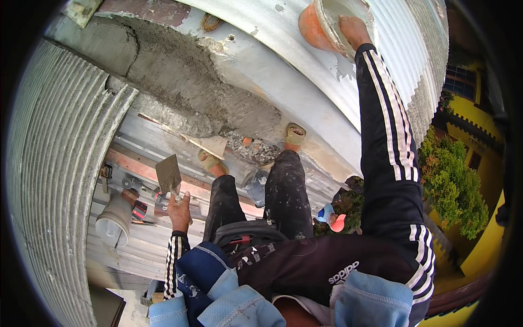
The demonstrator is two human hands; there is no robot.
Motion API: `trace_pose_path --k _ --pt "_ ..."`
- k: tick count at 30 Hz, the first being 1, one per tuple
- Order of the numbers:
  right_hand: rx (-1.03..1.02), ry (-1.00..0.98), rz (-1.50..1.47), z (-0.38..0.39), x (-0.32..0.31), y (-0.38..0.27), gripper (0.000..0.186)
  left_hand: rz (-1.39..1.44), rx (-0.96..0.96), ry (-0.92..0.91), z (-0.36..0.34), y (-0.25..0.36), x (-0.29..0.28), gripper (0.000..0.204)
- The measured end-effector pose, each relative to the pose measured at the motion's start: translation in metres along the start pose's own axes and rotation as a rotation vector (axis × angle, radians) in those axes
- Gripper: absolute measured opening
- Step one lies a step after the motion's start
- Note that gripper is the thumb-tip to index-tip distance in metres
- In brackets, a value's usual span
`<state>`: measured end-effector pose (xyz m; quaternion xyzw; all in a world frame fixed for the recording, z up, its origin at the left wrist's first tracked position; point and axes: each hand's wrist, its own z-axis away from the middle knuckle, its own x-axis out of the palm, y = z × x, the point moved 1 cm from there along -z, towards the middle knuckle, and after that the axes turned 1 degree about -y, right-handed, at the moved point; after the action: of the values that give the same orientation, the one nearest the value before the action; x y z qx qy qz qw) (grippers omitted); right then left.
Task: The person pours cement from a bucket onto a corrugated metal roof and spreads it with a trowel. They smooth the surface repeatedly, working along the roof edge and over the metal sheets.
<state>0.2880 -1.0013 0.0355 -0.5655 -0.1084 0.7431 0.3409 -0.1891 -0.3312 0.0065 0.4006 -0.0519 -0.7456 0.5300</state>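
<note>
My left hand (pixel 179 211) grips a trowel (pixel 168 173), its flat grey blade pointing up and away from me over the metal roofing. My right arm stretches far out to an orange bucket (pixel 314 28) at the upper right. Inside its rim is my right hand (pixel 354 31), fingers curled; what they hold, if anything, is hidden. Greyish liquid or wet mix shows in the bucket. Wet grey mortar (pixel 180 71) covers the trough between the roof sheets, ahead and to the left. A heap of broken rubble (pixel 253 148) lies between my feet.
Corrugated roofing (pixel 54 163) rises on the left, and white sheets (pixel 403 54) slope at the right. Beside my left hand are a pale bucket (pixel 114 220) and a power tool (pixel 132 182). A wooden board (pixel 210 144) lies by my left foot. At the right, the roof drops toward a tree (pixel 455 185).
</note>
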Motion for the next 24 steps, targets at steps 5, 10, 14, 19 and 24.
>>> trace_pose_path --k 5,10,14,19,24 --pt "0.202 -0.431 -0.895 0.071 -0.034 -0.053 0.033 0.036 -0.038 -0.01 0.004 -0.005 0.005 0.062" --pt "0.116 -0.738 -0.82 0.165 0.02 -0.114 0.035 -0.072 -0.13 0.066 -0.005 -0.007 0.007 0.075" --pt "0.121 -0.716 -0.446 0.198 0.106 -0.128 0.03 -0.083 -0.031 0.069 -0.01 -0.013 0.001 0.078" --pt "-0.113 -0.553 -0.016 0.227 0.166 -0.123 0.024 0.086 -0.04 0.057 -0.008 -0.037 -0.011 0.07" --pt "-0.34 -0.32 0.081 0.252 0.154 -0.128 0.018 0.119 0.02 0.079 0.004 -0.047 -0.019 0.068"
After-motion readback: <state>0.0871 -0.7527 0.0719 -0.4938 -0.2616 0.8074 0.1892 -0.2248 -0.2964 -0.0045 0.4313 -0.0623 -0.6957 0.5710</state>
